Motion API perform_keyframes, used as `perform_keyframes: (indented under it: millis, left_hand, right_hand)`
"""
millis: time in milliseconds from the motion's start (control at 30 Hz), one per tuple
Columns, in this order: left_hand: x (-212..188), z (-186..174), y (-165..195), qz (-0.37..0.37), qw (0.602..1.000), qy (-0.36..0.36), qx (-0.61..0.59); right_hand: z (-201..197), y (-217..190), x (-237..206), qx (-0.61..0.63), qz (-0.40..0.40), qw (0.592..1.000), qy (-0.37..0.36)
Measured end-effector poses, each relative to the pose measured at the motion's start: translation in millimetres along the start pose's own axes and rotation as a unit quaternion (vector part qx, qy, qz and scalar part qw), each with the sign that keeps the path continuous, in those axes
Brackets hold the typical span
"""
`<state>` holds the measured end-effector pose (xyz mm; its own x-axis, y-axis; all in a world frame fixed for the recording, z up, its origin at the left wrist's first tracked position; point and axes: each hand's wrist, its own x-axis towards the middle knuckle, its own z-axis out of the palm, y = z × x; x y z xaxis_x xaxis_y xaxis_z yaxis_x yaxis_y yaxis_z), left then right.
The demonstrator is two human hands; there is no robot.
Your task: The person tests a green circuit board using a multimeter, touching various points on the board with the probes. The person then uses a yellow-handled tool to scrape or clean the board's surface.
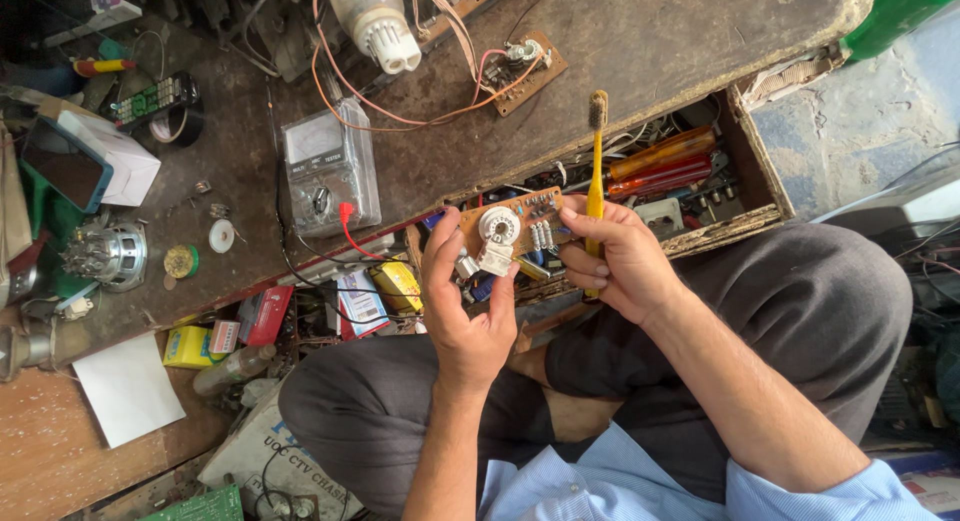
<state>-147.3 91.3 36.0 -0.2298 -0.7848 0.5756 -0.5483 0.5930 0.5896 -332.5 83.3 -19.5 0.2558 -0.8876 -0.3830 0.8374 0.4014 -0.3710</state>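
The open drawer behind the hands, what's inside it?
Inside the drawer: orange and red screwdriver handles, wires, small parts. The circuit board and both hands cover its left part.

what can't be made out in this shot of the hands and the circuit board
- Circuit board, head view: its underside, and its near edge behind the left hand thumb.
- Toothbrush: lower handle hidden in the right hand grip.
- Drawer: small parts too cluttered to identify.
- Green bottle: cut off by the top edge.

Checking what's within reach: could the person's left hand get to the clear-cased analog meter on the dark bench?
Probably yes: the clear-cased analog meter lies just beyond the left hand with nothing between, but that hand grips a brown circuit board it would first have to release.
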Motion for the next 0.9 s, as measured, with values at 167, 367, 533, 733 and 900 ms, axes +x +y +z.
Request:
perform_keyframes:
  millis: [167,367,533,733,900]
  left_hand:
    - [-2,0,1,0.001,1.0,0.001,0.011]
    - [-6,3,-5,-0.009,1.0,-0.004,0.007]
    - [-9,6,-14,-0.057,0.992,0.021,-0.11]
    - [-2,-5,-22,-0.106,0.967,0.087,-0.215]
    - [6,-19,-24,-0.08,0.97,0.131,-0.191]
  right_hand:
    - [-4,2,-1,0.0,-0.006,1.0,-0.012]
    - [-4,3,-3,-0.015,-0.017,1.0,0.002]
    - [2,-14,-4,-0.246,-0.187,0.944,0.114]
    - [5,-28,-21,-0.601,-0.336,0.707,0.162]
    - [11,-22,-11,-0.708,-0.356,0.605,0.077]
